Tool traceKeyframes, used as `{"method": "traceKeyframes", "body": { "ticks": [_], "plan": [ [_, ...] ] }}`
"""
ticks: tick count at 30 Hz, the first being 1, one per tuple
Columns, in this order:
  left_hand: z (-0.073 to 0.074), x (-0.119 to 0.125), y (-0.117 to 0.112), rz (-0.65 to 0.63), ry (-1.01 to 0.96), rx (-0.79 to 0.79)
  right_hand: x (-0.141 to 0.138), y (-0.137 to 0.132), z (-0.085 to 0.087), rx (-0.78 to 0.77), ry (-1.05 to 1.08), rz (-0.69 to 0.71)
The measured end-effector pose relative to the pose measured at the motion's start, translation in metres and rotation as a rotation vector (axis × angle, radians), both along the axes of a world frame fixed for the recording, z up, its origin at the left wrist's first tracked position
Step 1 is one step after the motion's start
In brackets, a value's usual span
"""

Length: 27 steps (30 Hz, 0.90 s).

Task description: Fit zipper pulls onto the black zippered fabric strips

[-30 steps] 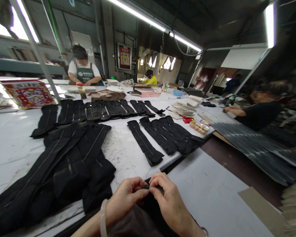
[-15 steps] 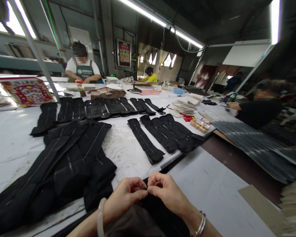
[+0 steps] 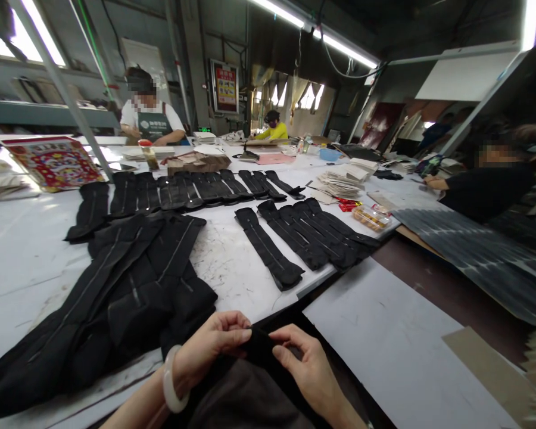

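My left hand (image 3: pixel 221 339), a pale bangle at its wrist, pinches the edge of a black fabric piece (image 3: pixel 262 348) between thumb and forefinger. Just right of it, my right hand (image 3: pixel 306 363) has its thumb and forefinger a little apart beside the same cloth, nothing visible between them. The cloth's lower part blends into dark material in my lap. To the left lies a heap of black fabric pieces (image 3: pixel 147 292) with zipper-like light lines. Beyond my hands, a single black strip (image 3: pixel 268 247) rests near several similar strips (image 3: pixel 315 232).
A row of black strips (image 3: pixel 183 189) crosses the table (image 3: pixel 226 253). Paper stacks (image 3: pixel 339 183), a plastic box of yellow food (image 3: pixel 371 218) and a red printed box (image 3: pixel 53 164) stand farther off. A white board (image 3: pixel 411 345) lies at right. Several people work around the tables.
My hands have moved apart: the right has drawn away from the left and loosened its pinch, while the left keeps the cloth. The view has shifted slightly.
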<state>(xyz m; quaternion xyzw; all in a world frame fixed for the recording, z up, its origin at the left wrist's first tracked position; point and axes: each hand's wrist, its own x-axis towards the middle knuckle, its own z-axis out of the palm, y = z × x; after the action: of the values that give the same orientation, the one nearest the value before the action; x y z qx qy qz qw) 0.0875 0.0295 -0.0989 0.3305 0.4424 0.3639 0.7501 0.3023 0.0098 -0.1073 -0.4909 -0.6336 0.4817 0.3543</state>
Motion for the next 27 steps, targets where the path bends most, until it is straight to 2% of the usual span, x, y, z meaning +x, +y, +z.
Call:
{"method": "traceKeyframes", "body": {
  "ticks": [2,4,8,12,15,18,21,23,27],
  "plan": [
    [-0.003,-0.003,0.000,0.022,-0.023,-0.036,-0.005,-0.007,-0.008,0.142,-0.009,-0.055],
    [-0.004,-0.004,-0.001,0.031,-0.053,-0.066,-0.010,-0.011,-0.012,0.200,-0.009,-0.105],
    [-0.007,-0.008,-0.003,0.033,-0.081,-0.075,-0.014,-0.012,-0.014,0.125,-0.055,-0.127],
    [-0.015,-0.016,-0.006,-0.007,-0.035,-0.019,-0.015,-0.011,-0.013,-0.007,-0.110,-0.005],
    [-0.014,-0.021,-0.006,-0.146,0.168,0.132,-0.017,-0.012,-0.012,-0.073,-0.129,0.014],
    [-0.001,-0.020,-0.006,-0.295,0.549,0.433,-0.022,-0.013,-0.010,-0.101,-0.135,0.009],
    [0.011,-0.013,-0.006,-0.372,0.829,0.713,-0.025,-0.014,-0.009,-0.081,-0.142,0.007],
    [0.013,-0.008,-0.006,-0.420,0.924,0.774,-0.026,-0.015,-0.011,-0.064,-0.143,0.005],
    [0.012,-0.004,-0.006,-0.492,0.980,0.785,-0.027,-0.018,-0.015,-0.053,-0.148,0.006]
  ]
}}
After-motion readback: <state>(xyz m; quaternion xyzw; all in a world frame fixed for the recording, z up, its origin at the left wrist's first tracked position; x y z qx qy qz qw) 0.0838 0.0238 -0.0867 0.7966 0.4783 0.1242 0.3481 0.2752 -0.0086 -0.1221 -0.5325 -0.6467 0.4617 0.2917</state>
